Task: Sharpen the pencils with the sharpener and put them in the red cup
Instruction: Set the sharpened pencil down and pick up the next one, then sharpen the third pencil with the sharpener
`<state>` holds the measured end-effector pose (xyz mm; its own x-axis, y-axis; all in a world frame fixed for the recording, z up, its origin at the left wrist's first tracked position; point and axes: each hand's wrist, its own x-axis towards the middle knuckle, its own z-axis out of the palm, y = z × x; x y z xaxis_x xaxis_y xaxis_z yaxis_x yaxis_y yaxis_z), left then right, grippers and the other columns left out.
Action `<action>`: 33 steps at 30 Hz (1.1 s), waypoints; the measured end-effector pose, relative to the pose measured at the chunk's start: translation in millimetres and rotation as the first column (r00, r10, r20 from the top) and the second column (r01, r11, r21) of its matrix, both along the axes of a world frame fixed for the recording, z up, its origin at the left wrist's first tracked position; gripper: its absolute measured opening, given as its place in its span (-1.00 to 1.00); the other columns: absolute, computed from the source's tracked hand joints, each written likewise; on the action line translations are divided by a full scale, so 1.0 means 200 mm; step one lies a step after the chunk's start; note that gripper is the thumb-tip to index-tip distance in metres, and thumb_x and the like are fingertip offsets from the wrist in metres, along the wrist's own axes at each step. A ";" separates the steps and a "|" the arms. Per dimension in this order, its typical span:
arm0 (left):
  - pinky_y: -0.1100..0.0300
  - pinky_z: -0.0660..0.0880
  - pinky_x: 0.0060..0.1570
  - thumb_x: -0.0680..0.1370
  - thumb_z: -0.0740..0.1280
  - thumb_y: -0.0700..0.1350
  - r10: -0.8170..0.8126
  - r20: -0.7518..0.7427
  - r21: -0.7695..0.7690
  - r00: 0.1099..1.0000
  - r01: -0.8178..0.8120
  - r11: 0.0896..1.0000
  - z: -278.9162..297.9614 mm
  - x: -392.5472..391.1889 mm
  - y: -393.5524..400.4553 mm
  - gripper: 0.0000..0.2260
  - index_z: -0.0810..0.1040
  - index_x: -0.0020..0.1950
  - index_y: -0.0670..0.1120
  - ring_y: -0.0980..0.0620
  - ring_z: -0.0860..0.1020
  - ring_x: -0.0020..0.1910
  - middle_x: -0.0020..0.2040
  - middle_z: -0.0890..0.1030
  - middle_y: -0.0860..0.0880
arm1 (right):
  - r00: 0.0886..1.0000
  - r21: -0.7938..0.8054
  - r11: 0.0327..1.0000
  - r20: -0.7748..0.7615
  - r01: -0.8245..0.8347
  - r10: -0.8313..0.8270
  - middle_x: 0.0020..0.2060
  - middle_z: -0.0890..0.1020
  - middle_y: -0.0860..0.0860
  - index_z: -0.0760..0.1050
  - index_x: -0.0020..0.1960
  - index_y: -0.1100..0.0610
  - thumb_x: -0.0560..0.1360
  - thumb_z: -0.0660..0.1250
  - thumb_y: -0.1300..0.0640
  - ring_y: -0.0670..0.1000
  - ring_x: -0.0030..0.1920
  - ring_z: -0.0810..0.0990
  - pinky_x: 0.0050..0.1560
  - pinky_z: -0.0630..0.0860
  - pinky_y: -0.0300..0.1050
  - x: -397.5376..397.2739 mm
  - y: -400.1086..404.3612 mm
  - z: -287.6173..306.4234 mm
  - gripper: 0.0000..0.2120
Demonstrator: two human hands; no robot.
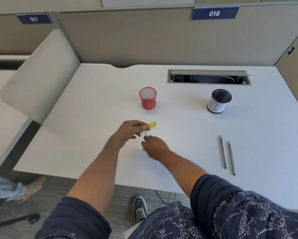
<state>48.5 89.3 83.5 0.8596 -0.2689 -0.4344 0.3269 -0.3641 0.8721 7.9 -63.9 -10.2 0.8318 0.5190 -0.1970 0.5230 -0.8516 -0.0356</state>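
Two pencils (227, 155) lie side by side on the bench (93, 144), at the near right, untouched. At centre, the right hand (154, 147) grips a pencil (146, 133) whose tip enters the yellow sharpener (150, 126), lid open, pinched in the left hand (129, 131). Sharpening appears to be in progress. Farther back, the red cup (148, 98) holds no pencil: judged one in hand, two remaining, none deposited.

A black mesh cup (219, 101) with a white label stands near a cable hatch (209, 77).
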 end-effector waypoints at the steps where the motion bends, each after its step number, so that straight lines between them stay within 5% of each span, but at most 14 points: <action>1: 0.15 0.42 -0.09 0.41 0.47 0.05 0.000 -0.002 0.001 1.000 0.000 1.000 0.00 0.00 0.00 -0.71 0.72 0.08 -0.02 0.07 0.57 -0.22 -0.16 0.63 0.02 | 0.997 0.032 0.996 0.003 0.081 -0.081 0.13 0.54 0.18 0.54 0.17 0.25 0.60 0.28 0.25 0.22 0.07 0.57 -0.17 0.35 0.02 0.01 0.02 0.00 -0.83; 5: 0.15 0.41 -0.10 0.53 0.46 -0.05 0.007 -0.006 0.001 1.000 -0.007 1.000 -0.02 0.00 0.02 -0.84 0.72 0.09 -0.03 0.07 0.56 -0.22 -0.15 0.62 0.01 | 0.944 0.048 0.945 -0.082 0.323 -0.318 0.12 0.56 0.15 0.48 0.23 0.22 0.56 0.28 0.32 0.18 0.12 0.58 -0.14 0.39 -0.02 0.02 0.05 0.04 -0.75; 12: 0.16 0.42 -0.09 0.37 0.46 0.08 0.015 -0.013 0.013 1.000 -0.015 1.000 -0.01 0.00 0.03 -0.66 0.72 0.09 -0.03 0.06 0.57 -0.21 -0.17 0.62 0.04 | 0.826 0.134 0.819 -0.187 0.557 -0.531 0.12 0.58 0.13 0.49 0.20 0.21 0.55 0.24 0.34 0.16 0.16 0.59 -0.05 0.44 -0.07 0.04 0.01 0.04 -0.76; 17: 0.15 0.42 -0.10 0.35 0.47 0.08 0.009 -0.018 0.012 1.000 -0.009 1.000 0.00 0.02 -0.02 -0.62 0.71 0.11 -0.04 0.06 0.57 -0.22 -0.16 0.62 0.01 | 0.645 0.320 0.561 -0.433 0.763 -0.630 0.01 0.62 0.11 0.56 0.01 0.21 0.48 0.24 0.27 0.16 0.04 0.60 -0.14 0.44 -0.09 0.07 -0.12 0.04 -0.83; 20: 0.15 0.41 -0.10 0.36 0.46 0.08 -0.006 -0.019 0.006 1.000 0.006 1.000 0.00 0.03 -0.06 -0.65 0.72 0.08 -0.03 0.07 0.57 -0.22 -0.19 0.62 0.03 | 0.533 0.435 0.314 -0.616 0.844 -0.580 -0.24 0.59 0.03 0.56 -0.22 0.19 0.45 0.30 0.26 0.16 -0.15 0.62 -0.24 0.48 -0.12 0.09 -0.22 0.05 -0.90; 24: 0.15 0.40 -0.11 0.35 0.47 0.08 -0.020 -0.020 -0.010 1.000 0.020 1.000 0.00 0.05 -0.12 -0.69 0.73 0.04 0.00 0.07 0.56 -0.23 -0.21 0.62 0.04 | 0.447 0.509 -0.067 -0.805 0.858 -0.390 -0.22 0.64 0.07 0.64 -0.05 0.31 0.48 0.37 0.35 0.03 -0.24 0.63 -0.15 0.66 -0.07 0.07 -0.37 0.09 -0.91; 33: 0.16 0.42 -0.10 0.53 0.46 -0.06 -0.069 -0.007 0.015 0.998 0.070 0.997 -0.01 0.07 -0.21 -0.81 0.71 0.11 -0.06 0.06 0.58 -0.21 -0.14 0.62 0.01 | 0.523 0.484 -0.445 -0.852 0.753 -0.042 -0.09 0.71 0.22 0.53 0.27 0.24 0.55 0.39 0.36 0.07 -0.16 0.65 -0.08 0.59 -0.13 -0.08 -0.64 0.19 -0.70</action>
<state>61.6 46.5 80.7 0.8360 -0.3212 -0.4449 0.3064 -0.3994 0.8641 -8.5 -191.7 27.1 0.9042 -0.0903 -0.4174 -0.3538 0.3890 -0.8506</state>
